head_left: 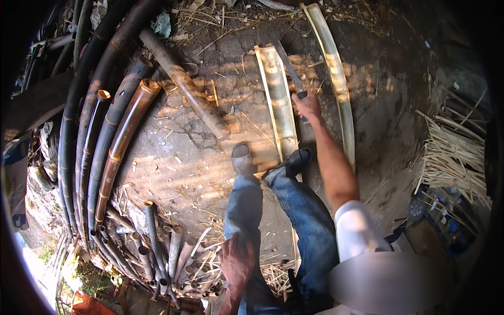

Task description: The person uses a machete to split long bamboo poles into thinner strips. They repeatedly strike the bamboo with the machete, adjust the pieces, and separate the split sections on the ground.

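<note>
As far as can be seen, judged midway through splitting or trimming work. Found on the ground (pixel 189 157), between 12 and 1 o'clock, a split bamboo length (pixel 275 94), lying hollow side up with near end at the right shoe (pixel 299 158). Noted a knife (pixel 289 65) just beside its right edge, held by the handle in the right hand (pixel 308 105), grip closed around it. Could not confirm blade contact. Observed the left hand (pixel 237 262) near 6 o'clock, resting on the left trouser leg (pixel 244 207), fingers loosely spread, holding nothing visible. Counted as done: splitting of this length and of a second split length (pixel 334 63) toward 1 o'clock. Counted as apparently left: unsplit poles (pixel 122 139) toward 9 o'clock. Cannot tell whether trimming is complete.
</note>
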A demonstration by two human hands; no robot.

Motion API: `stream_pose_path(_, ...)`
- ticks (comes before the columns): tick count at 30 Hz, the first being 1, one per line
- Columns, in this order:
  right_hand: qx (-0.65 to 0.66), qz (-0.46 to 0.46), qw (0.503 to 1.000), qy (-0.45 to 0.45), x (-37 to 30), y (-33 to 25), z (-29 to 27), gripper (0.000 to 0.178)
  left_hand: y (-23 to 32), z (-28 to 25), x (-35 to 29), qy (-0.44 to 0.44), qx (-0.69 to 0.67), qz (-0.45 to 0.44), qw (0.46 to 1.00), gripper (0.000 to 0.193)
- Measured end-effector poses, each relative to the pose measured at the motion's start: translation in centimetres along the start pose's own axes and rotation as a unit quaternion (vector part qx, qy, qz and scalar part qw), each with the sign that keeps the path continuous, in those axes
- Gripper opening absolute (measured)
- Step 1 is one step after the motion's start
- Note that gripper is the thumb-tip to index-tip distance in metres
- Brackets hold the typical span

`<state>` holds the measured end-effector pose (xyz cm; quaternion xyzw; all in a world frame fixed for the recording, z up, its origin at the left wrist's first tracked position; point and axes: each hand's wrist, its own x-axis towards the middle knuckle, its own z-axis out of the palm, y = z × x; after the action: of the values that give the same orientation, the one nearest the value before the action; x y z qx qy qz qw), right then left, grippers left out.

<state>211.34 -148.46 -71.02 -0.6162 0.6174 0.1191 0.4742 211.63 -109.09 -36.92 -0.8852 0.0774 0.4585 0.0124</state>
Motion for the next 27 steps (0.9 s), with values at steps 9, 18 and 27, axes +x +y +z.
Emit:
stream_pose_path(9, 0.152, -0.195, 0.95, 0.192, -7.3, -10.5, -2.1, 0.035, -0.1, -1.3, 0.5, -0.025, -0.035, -0.036, 0.998, 0.053)
stream_pose_path(18, 0.156, 0.073, 0.981, -0.089, -0.4, 1.0, 1.5, 0.029, 0.4, -2.4, 2.4, -0.008, -0.036, 0.018, 0.999, 0.048)
stream_pose_path(27, 0.107, -0.302, 0.935, 0.149, -9.4, -14.5, -0.6, 0.032, 0.5, -2.3, 2.0, -0.031, -0.03, -0.014, 0.999, 0.049)
